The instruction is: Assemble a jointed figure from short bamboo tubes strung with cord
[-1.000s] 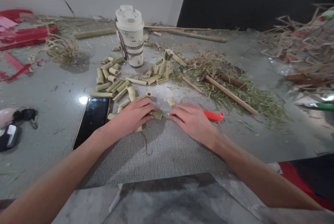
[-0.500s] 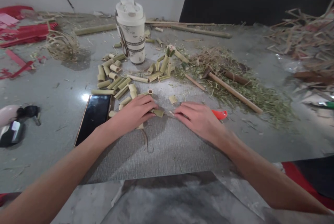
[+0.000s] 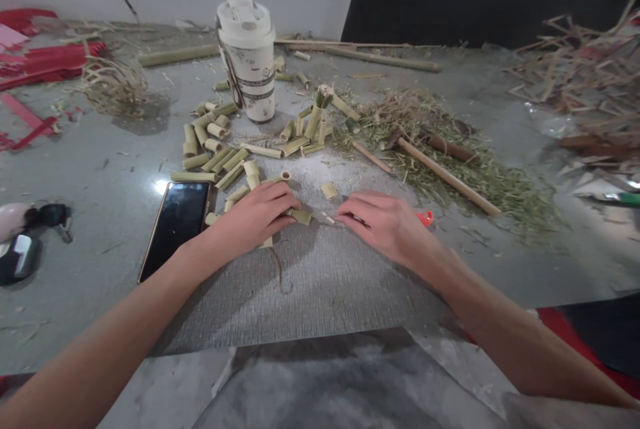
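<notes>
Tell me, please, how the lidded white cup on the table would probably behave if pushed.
The lidded white cup would probably tip if pushed high up, being tall and tapering downward. Fallen, it might roll, being round-sided. Its weight is hard to judge, since the lid hides the inside.

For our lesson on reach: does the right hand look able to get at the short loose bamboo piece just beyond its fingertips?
Probably yes: the right hand is close to the loose piece, with nothing visible between them. The left hand, on a green piece, leaves that path free.
</notes>
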`<move>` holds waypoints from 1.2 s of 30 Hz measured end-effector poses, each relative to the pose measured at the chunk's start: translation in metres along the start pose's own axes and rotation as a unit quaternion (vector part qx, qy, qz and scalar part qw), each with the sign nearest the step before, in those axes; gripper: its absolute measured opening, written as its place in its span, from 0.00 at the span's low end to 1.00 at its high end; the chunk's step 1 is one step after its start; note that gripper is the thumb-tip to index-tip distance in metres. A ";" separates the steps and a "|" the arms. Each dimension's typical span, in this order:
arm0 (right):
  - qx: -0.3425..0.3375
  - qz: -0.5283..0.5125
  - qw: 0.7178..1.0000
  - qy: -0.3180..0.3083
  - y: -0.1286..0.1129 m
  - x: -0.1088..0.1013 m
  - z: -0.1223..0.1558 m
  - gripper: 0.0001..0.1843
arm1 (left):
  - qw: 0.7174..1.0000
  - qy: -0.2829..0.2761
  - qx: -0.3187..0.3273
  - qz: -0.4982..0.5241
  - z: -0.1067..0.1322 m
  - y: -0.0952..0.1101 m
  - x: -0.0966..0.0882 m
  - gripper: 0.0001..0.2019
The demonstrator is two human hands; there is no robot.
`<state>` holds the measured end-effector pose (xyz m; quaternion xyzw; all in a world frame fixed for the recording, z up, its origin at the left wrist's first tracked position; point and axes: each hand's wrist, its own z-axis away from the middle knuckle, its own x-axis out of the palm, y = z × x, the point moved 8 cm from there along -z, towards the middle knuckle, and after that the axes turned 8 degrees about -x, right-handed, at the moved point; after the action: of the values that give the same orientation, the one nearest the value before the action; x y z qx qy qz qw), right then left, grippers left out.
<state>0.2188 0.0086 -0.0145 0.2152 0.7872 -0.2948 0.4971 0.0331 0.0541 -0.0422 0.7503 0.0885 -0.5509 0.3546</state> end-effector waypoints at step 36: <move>0.023 -0.048 0.988 0.147 0.006 -0.013 -0.027 0.10 | 0.973 -0.022 -0.080 0.216 -0.031 0.015 -0.016 0.08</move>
<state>0.2101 0.0310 0.0051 0.2299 0.8541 -0.3012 0.3563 0.0590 0.0672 -0.0175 0.7085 -0.0395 -0.4692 0.5257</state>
